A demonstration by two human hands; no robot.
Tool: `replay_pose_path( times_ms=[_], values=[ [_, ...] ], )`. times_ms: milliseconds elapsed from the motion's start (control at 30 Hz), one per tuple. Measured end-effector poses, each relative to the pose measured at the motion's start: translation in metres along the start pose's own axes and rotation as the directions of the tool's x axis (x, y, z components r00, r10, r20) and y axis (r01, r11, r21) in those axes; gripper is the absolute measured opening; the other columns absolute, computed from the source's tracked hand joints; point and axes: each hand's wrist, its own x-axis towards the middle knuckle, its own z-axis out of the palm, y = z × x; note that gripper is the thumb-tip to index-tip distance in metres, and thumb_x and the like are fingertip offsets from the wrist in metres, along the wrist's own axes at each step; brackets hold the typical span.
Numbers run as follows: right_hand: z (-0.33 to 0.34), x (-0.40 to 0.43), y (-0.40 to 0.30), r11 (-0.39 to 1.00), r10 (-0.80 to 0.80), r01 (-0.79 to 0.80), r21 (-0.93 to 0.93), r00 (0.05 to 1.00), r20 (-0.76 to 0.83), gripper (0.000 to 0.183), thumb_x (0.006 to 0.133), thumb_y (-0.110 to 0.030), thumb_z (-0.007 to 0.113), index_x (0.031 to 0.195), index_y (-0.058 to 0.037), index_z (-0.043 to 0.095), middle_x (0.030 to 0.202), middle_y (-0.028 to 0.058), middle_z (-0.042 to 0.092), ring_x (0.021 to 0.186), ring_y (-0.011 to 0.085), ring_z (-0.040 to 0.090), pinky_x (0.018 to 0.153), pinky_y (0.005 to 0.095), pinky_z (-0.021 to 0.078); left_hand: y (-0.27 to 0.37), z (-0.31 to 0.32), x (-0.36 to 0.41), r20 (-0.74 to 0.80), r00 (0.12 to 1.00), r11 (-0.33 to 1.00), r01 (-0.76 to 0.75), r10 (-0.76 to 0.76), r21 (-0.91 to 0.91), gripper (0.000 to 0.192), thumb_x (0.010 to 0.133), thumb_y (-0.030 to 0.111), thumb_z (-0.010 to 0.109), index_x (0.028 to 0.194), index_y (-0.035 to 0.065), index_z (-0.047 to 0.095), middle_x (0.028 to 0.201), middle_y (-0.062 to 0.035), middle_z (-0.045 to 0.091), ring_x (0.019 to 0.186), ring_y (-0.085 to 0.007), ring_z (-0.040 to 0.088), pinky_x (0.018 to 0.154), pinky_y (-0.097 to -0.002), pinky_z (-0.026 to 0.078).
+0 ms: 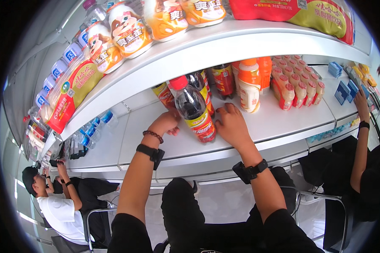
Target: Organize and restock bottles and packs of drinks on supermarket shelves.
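Observation:
A cola bottle [194, 110] with a red cap and a red-and-yellow label stands at the front of the white shelf [266, 129], between my two hands. My left hand [167, 122] is at its left side with curled fingers; some fingertips are hidden behind the bottle. At its right side is my right hand [233, 126], fingers bent and apart, the thumb side close to the label; whether it touches is unclear. More cola bottles [223, 80] stand behind, one of them, a cola bottle [164, 95], just beyond my left hand.
Orange-capped milk-drink bottles [249, 87] and a pack of small red-capped bottles [296, 82] stand to the right. An upper shelf [209, 47] with drinks overhangs the bottles. Blue boxes [342, 91] lie near another person's hand [361, 101]. A seated person [60, 202] is at left.

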Motion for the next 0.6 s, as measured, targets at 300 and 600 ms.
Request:
replay_pose_path(
  times_ms=[300,600],
  values=[
    [-0.001,0.002,0.002,0.999,0.007,-0.006,0.051,1.0,-0.026,0.029,0.074,-0.009,0.061,0.101,0.0021,0.064,0.106,0.0225,0.057,0.109,0.0402,0.053,0.098,0.0457,0.0431,0.018,-0.012,0.006,-0.055,0.998,0.993,0.013,-0.007,0.116,0.036,0.097,0.032,0.041,0.109,-0.0001,0.053,0.072,-0.0093,0.066,0.054,-0.0179,0.064,0.048,-0.0293,0.052],
    [-0.001,0.002,0.0,0.999,-0.036,0.036,0.027,0.999,-0.027,0.03,0.074,-0.009,0.062,0.102,0.0017,0.064,0.107,0.0227,0.057,0.109,0.0399,0.053,0.098,0.0468,0.0425,0.006,-0.02,0.026,-0.082,0.997,0.999,-0.008,0.012,0.044,0.033,0.097,0.029,0.044,0.109,-0.0004,0.053,0.07,-0.0096,0.065,0.053,-0.0172,0.063,0.049,-0.029,0.052]
  ],
)
